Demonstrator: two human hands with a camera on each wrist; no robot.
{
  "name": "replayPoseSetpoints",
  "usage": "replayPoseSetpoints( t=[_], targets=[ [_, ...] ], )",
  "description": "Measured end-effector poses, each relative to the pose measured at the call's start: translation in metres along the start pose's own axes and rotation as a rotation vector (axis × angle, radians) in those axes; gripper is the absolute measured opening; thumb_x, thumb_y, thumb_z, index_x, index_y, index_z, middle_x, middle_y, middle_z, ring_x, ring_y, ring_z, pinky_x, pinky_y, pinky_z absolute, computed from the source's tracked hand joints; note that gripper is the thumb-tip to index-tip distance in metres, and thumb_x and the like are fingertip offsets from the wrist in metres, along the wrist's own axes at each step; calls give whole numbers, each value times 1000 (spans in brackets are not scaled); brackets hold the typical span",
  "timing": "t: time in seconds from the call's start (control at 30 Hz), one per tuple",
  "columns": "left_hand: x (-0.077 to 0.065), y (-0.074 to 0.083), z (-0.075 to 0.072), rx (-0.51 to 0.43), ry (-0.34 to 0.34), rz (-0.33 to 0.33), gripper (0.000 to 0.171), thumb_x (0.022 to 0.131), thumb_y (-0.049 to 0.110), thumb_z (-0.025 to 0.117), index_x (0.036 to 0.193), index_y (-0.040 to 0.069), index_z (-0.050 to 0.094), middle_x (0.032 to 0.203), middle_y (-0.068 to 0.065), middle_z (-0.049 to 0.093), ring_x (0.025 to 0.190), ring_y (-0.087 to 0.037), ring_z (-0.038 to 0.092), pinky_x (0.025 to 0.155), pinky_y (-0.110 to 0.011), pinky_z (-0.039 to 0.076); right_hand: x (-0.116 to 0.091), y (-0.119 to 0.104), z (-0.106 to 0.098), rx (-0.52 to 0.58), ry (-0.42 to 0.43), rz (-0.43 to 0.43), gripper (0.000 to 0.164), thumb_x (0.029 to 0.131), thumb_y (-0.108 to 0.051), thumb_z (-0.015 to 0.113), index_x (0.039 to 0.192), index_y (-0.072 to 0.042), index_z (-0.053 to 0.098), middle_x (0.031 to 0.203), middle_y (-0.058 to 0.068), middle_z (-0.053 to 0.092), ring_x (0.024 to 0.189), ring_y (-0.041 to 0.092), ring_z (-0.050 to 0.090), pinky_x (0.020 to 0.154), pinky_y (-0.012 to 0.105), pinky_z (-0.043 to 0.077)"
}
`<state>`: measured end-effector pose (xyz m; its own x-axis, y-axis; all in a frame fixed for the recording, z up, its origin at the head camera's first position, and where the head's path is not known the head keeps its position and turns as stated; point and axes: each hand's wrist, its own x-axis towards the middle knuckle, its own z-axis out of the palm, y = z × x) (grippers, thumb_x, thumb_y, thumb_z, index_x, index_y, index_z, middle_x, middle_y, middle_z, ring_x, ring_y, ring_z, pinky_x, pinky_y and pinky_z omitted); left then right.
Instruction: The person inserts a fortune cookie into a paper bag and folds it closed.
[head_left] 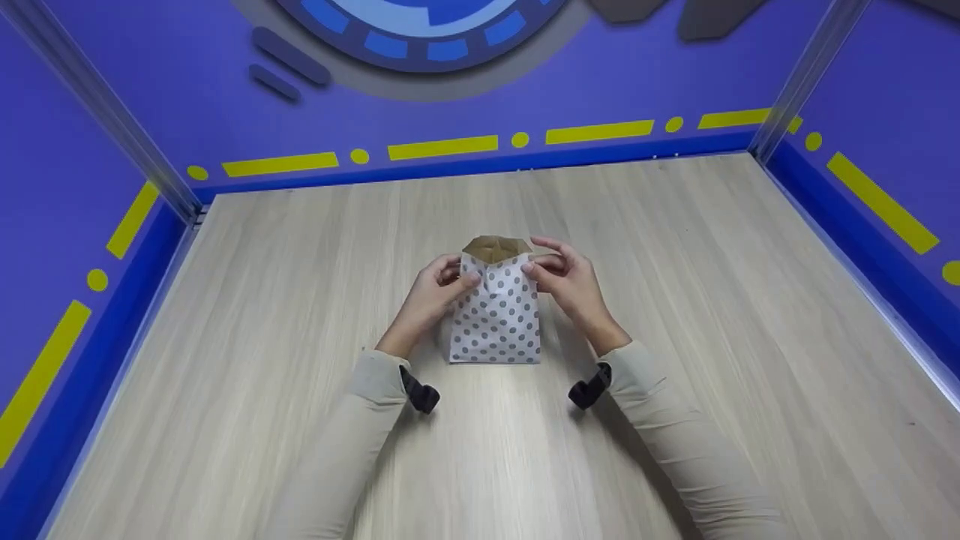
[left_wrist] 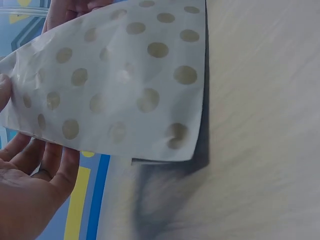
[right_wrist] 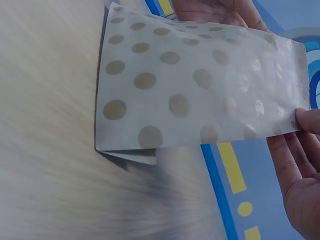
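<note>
A white paper bag (head_left: 495, 322) with grey-brown polka dots stands on the table in the head view, its brown-lined mouth open at the top. My left hand (head_left: 436, 291) pinches the bag's upper left edge, thumb on the front and fingers behind. At the upper right edge, my right hand (head_left: 571, 286) pinches the bag the same way, with one finger stretched out past the rim. The left wrist view shows the bag's dotted side (left_wrist: 115, 85) and bottom edge close up. In the right wrist view, a folded flap (right_wrist: 135, 156) shows at the bag's base. The bag's inside bottom is hidden.
The pale wood-grain table (head_left: 262, 337) spreads around the bag. Blue-purple panels (head_left: 187, 75) with yellow dashes wall it at the back and both sides, joined by metal corner posts (head_left: 802, 75). A black strap device (head_left: 421, 391) sits on each wrist.
</note>
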<state>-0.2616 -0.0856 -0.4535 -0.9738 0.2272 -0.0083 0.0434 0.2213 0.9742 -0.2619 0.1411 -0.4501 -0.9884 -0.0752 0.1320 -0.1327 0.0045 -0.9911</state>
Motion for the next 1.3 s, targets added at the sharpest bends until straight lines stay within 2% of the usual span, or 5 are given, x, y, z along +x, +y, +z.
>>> replayPoseSetpoints(
  t=[0.23, 0.4, 0.73, 1.1, 1.3],
  targets=[
    [-1, 2, 4, 0, 26, 65, 42, 91, 23, 67, 128, 6, 56, 113, -9, 64, 100, -17, 56, 84, -26, 45, -1, -3, -3, 8, 22, -9, 47, 87, -4, 68, 131, -3, 54, 92, -3, 71, 84, 9, 67, 78, 25, 56],
    [-2, 4, 6, -15, 38, 75, 43, 89, 23, 69, 127, 7, 57, 114, -7, 64, 101, -17, 56, 86, -27, 45, -1, -3, -6, 51, 7, 12, 46, 87, -8, 69, 132, -6, 54, 95, -3, 69, 89, 10, 64, 84, 25, 54],
    [-4, 5, 10, -44, 30, 97, 39, 90, 23, 68, 124, 7, 58, 115, -7, 62, 107, -18, 57, 97, -34, 45, -3, 1, -11, -38, -211, 84, 71, 90, -19, 68, 150, -9, 31, 138, 15, 52, 117, 19, 55, 97, 24, 46],
    [-4, 7, 13, -81, 33, 119, 31, 89, 14, 68, 116, 3, 59, 105, -6, 62, 98, -14, 56, 86, -26, 46, 1, 0, -1, -47, -170, 84, 62, 86, -20, 73, 141, -11, 45, 123, 7, 58, 106, 17, 57, 88, 23, 47],
    [-4, 7, 12, -107, 11, 81, 28, 89, 15, 67, 114, 5, 60, 104, -7, 68, 90, -13, 60, 79, -24, 49, 2, -3, 2, -52, -132, 92, 52, 86, -20, 73, 132, -8, 54, 108, 3, 60, 97, 17, 57, 83, 24, 47]
  ],
)
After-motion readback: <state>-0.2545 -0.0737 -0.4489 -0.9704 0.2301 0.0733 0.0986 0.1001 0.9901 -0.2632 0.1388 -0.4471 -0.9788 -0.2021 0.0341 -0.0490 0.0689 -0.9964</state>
